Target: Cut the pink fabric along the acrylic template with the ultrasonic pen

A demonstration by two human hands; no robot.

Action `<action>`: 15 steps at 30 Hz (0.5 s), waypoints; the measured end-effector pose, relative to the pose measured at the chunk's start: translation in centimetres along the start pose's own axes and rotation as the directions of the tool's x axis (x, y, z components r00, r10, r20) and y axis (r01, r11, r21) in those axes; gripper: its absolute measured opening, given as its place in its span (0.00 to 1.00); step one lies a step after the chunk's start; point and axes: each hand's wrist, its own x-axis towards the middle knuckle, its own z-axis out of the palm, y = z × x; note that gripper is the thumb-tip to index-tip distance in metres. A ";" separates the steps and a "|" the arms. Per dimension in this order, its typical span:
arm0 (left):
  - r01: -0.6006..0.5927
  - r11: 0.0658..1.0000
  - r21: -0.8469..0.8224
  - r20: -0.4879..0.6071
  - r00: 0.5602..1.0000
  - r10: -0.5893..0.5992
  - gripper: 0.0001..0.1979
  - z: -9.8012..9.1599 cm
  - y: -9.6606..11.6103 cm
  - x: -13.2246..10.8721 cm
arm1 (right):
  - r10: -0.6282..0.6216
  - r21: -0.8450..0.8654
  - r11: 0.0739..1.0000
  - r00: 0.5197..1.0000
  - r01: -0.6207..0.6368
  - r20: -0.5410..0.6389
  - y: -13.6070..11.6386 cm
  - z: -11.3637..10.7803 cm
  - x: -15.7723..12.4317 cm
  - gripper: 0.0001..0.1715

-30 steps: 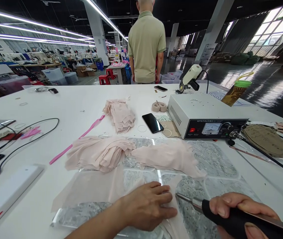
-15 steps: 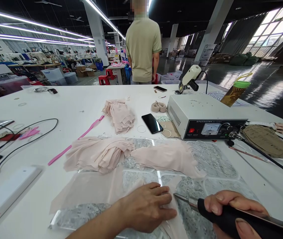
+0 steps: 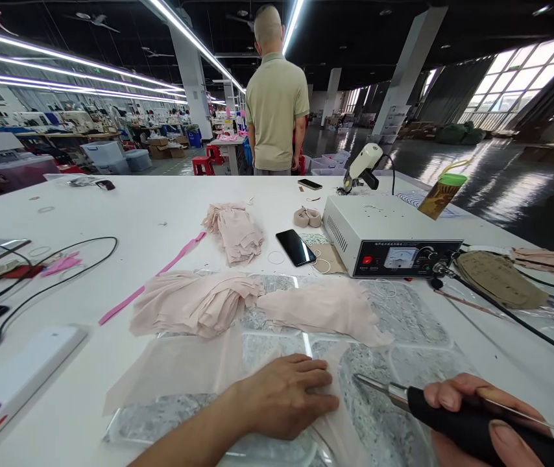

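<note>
My left hand (image 3: pixel 289 395) lies with its fingers spread on a strip of thin pale pink fabric (image 3: pixel 338 421), holding it down against a grey stone-patterned board (image 3: pixel 379 395) under clear plastic. My right hand (image 3: pixel 495 415) is wrapped round the black handle of an ultrasonic cutter (image 3: pixel 433 405). The cutter's thin metal tip points left, just right of the strip and apart from it. Left of my left hand lies a sheer pink piece (image 3: pixel 184 363). Beyond my hands are two piles of pink fabric pieces, a fanned pile (image 3: pixel 194 301) and a flatter pile (image 3: pixel 320 308).
A control box (image 3: pixel 403 259) with a dial stands at the back right, with a black cable (image 3: pixel 515 311) running near my right hand. A phone (image 3: pixel 296 247), another fabric stack (image 3: pixel 235 233) and a pink ribbon (image 3: pixel 153 279) lie ahead. A person (image 3: pixel 277 110) stands beyond the table.
The cutter's tip has moved right, away from the strip's edge. My left hand stays on the fabric. The view has tilted slightly upward.
</note>
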 end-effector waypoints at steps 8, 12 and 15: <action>0.200 0.976 -0.087 -0.264 0.940 -0.217 0.13 -1.6 0.7 -1.2 | -0.032 -0.028 0.999 0.999 0.032 0.000 -0.1 -2.8 0.4 0.02; 0.418 0.902 -0.109 -0.209 0.877 -0.432 0.11 -3.1 1.4 -2.2 | -0.018 -0.135 0.991 1.000 0.015 -0.020 -0.1 -4.2 -0.3 0.09; 0.494 0.868 -0.057 -0.157 0.854 -0.496 0.09 -2.8 1.9 -3.1 | -0.026 -0.174 0.984 1.000 0.027 0.009 -0.1 -4.8 -1.0 0.13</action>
